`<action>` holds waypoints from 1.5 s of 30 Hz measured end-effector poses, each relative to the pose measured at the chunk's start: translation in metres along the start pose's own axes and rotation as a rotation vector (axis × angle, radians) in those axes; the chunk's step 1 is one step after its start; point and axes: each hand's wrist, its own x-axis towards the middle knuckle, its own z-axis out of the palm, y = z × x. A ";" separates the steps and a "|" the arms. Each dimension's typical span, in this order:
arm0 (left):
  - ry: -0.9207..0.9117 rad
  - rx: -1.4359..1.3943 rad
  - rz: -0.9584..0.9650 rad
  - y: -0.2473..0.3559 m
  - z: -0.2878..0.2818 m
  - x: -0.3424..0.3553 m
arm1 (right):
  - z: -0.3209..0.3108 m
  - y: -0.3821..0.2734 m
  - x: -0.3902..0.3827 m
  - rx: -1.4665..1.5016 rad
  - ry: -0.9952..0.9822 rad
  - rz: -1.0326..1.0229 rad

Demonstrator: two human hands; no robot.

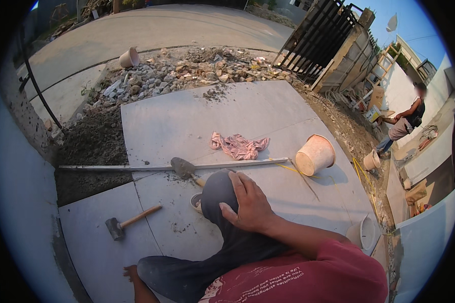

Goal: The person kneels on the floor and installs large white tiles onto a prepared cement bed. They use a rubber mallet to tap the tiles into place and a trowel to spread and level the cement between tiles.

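My right hand (250, 202) rests on my raised knee, its fingers spread over the dark trouser cloth and holding nothing. Low at the left, my left hand (130, 272) shows only in part beside my other knee, fingers out against the grey floor tile (91, 252). A rubber mallet (131, 222) with a wooden handle lies on the tiles above that hand. Just past my raised knee is a trowel (183, 167), its blade at a long pale straightedge (227, 164); the knee partly hides its handle. A small round container (196, 202) is half hidden by the same knee.
A crumpled pink cloth (240, 146) and a pale bucket (316, 154) lie on the tiles; another bucket (361, 232) is at the right. Dark mortar (93, 151) borders the left. Rubble (187, 70) lies beyond. A person (409, 118) stands far right near a gate (321, 40).
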 end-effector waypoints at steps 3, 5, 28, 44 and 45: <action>-0.344 0.333 0.196 0.000 -0.030 -0.130 | 0.010 0.043 -0.034 -0.072 -0.089 0.139; -0.465 0.157 0.336 -0.012 -0.084 -0.161 | 0.009 0.044 -0.022 -0.016 -0.096 0.101; -0.030 -1.014 -0.352 -0.237 -0.240 -0.503 | 0.419 0.107 0.283 -0.281 -1.113 -0.303; 0.298 -1.088 -0.635 -0.138 -0.263 -0.659 | 0.481 0.166 0.247 -0.081 -0.950 -0.385; 0.310 -1.035 -0.605 -0.131 -0.266 -0.662 | 0.477 0.171 0.246 -0.064 -0.936 -0.382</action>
